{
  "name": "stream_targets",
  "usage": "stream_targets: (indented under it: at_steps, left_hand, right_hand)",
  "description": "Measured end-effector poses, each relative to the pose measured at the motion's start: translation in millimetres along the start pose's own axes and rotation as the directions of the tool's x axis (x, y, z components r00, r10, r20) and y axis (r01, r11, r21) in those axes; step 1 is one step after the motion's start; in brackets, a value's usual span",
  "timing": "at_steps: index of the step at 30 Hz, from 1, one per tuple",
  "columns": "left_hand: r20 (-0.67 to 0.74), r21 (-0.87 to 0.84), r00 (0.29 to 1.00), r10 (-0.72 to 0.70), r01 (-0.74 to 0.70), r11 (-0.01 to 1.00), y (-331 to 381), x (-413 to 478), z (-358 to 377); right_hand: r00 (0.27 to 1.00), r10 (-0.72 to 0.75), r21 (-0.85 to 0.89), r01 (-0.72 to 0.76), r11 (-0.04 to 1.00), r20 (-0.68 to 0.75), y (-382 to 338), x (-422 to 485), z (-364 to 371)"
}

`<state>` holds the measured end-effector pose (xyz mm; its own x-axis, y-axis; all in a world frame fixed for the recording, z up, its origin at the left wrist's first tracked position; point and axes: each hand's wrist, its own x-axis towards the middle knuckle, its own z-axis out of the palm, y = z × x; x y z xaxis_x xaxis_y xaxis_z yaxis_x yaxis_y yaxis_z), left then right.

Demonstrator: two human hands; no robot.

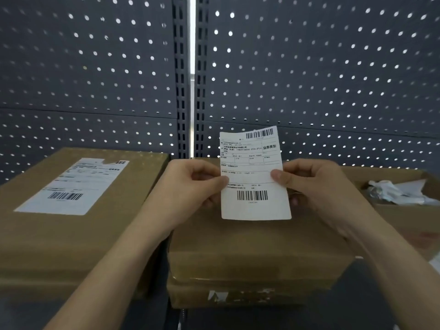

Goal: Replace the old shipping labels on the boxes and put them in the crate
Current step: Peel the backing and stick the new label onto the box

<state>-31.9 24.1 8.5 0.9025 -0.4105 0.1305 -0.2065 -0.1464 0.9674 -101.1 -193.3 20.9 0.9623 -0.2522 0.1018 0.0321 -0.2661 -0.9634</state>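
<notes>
Grey pegboard [95, 67] is standing behind three cardboard boxes. Both hands, left hand [190, 184] and right hand [312, 184], are pinching a shipping label [254, 177] upright by its side edges, fingers curled, above the middle box [250, 244]. Another labelled box [78, 225] is sitting to the left.

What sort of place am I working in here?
Likely a packing or shipping station: dark grey perforated metal panels behind, brown cardboard boxes, and a white barcoded shipping label pinched by left hand and right hand.

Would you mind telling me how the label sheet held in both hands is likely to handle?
The label looks thin and probably floppy: its edges curve slightly where the left hand and right hand pinch its sides. It is likely very light and easily creased.
</notes>
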Motion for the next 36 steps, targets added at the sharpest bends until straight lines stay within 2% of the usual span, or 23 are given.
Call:
stream_targets:
  at_steps: [6,12,36]
  left_hand:
    - [0.015,0.094,1.0,-0.016,0.015,0.995,-5.7,3.1,7.3]
    - [0.008,0.179,1.0,0.001,-0.002,0.984,-6.8,3.4,10.1]
    - [-0.037,0.477,0.996,0.075,-0.049,0.878,-6.1,2.0,20.5]
  right_hand:
    - [0.995,0.06,-0.069,-0.055,0.996,0.082,6.2,-0.2,-9.8]
    - [0.992,0.057,-0.12,-0.043,0.992,0.115,7.4,-0.7,-13.5]
    - [0.995,-0.013,-0.375,0.05,0.926,0.099,15.8,-2.6,-12.9]
